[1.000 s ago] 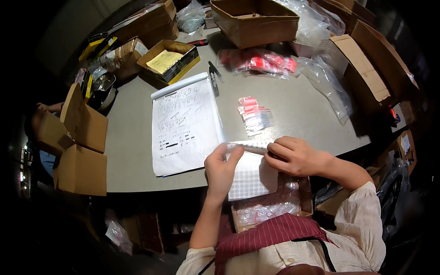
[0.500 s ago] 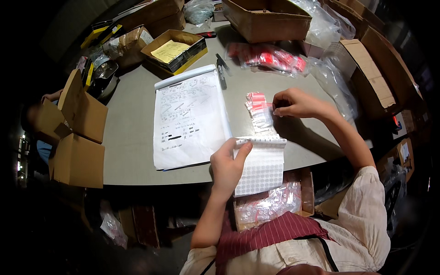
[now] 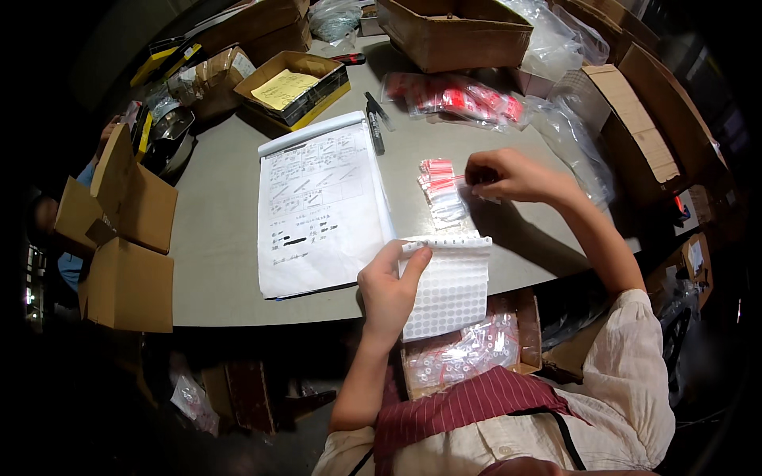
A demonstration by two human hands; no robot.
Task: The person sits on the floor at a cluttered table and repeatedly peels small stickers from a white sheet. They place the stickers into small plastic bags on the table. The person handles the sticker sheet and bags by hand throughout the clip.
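Note:
My left hand [image 3: 389, 287] is closed on sheets of round white stickers [image 3: 446, 297], its thumb pressing the folded top edge at the table's front. The lower part of the sheets hangs past that edge. Beyond them lies an overlapping stack of small clear zip bags [image 3: 441, 193] with red-striped tops. My right hand [image 3: 512, 176] is at the right side of this stack, thumb and fingers pinched together. Whatever is between those fingertips is too small to make out.
A notepad [image 3: 321, 214] with handwriting lies left of the bags, beside black markers [image 3: 375, 131]. Packed red-topped bags [image 3: 460, 99] lie farther back. Cardboard boxes [image 3: 131, 278] flank the table. Below its edge, an open box holds bagged small parts [image 3: 460, 349].
The whole view has shifted slightly. My right hand stays pinched beside the bag stack, its fingers a little closer over it. My left hand keeps its hold on the sticker sheets.

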